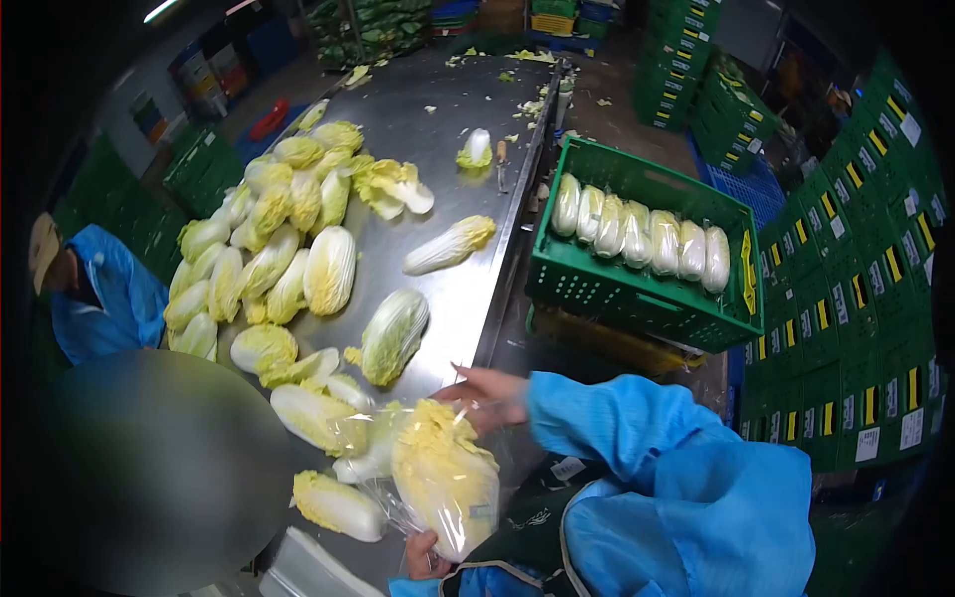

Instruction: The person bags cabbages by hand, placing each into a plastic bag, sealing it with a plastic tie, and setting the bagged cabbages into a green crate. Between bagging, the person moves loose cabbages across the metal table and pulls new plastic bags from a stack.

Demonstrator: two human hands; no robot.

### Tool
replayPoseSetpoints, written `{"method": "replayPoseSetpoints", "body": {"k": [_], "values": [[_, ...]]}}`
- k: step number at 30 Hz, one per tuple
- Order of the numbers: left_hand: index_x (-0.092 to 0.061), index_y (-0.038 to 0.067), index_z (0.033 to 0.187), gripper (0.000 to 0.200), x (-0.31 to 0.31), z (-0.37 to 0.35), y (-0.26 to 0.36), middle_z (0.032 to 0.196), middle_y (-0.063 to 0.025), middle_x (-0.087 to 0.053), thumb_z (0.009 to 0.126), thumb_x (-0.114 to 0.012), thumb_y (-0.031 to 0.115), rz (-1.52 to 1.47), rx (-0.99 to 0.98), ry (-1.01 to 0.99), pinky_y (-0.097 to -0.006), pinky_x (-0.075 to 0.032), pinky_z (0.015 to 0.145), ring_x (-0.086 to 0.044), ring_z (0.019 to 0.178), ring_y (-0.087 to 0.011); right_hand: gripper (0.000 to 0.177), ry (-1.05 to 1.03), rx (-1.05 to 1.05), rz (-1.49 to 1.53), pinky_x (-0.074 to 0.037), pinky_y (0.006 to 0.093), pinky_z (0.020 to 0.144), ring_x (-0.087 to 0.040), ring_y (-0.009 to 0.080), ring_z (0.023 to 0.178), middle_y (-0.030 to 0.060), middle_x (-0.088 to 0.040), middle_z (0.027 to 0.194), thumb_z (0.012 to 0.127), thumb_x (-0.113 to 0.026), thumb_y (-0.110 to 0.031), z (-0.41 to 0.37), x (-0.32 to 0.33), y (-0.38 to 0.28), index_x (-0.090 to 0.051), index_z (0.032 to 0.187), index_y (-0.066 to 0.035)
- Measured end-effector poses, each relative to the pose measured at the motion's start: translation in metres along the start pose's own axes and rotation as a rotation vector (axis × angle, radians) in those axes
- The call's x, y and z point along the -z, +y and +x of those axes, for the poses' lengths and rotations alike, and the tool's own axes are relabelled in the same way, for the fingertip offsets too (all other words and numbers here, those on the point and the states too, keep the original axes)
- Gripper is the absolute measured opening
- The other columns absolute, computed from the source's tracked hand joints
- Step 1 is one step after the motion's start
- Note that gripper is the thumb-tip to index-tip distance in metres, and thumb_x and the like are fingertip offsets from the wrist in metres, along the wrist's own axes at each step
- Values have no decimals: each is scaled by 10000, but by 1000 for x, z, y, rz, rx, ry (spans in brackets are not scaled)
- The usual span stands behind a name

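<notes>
A Chinese cabbage [448,478] with yellow leaf tips sits in a clear plastic bag [482,512] at the table's near edge, against my apron. My left hand [426,557] grips its white base through the film, fingers closed. My right hand [487,396] is beside the leafy top, fingers stretched out and apart, with loose film over part of it; it is slightly blurred. Just left of the bag lie more loose cabbages, one [338,505] with its base toward me. Another greenish cabbage [394,336] rests on the metal table [453,109] beyond my right hand.
A heap of cabbages [269,229] covers the table's left side. A knife [501,164] and trimmed leaves lie farther off. Right of the table, a green crate [637,289] holds a row of bagged cabbages. Stacked crates [846,298] stand behind it. A person in blue [109,289] is at left.
</notes>
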State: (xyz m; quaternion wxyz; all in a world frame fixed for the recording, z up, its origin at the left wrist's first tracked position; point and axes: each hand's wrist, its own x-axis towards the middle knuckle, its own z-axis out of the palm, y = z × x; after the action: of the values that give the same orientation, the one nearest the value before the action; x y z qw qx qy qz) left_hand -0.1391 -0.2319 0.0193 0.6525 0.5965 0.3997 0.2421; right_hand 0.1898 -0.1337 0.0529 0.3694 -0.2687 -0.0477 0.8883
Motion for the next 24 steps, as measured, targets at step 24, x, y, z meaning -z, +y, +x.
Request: {"method": "replayPoseSetpoints", "body": {"k": [24], "values": [[-294, 52, 1395, 536, -370, 473, 161, 1353, -85, -414, 962, -411, 347, -273, 297, -348, -316, -311, 1022, -384, 1251, -188, 474, 424, 1057, 328, -444, 399, 941, -564, 271, 1068, 165, -553, 1201, 967, -399, -362, -254, 230, -226, -454, 1249, 15]]}}
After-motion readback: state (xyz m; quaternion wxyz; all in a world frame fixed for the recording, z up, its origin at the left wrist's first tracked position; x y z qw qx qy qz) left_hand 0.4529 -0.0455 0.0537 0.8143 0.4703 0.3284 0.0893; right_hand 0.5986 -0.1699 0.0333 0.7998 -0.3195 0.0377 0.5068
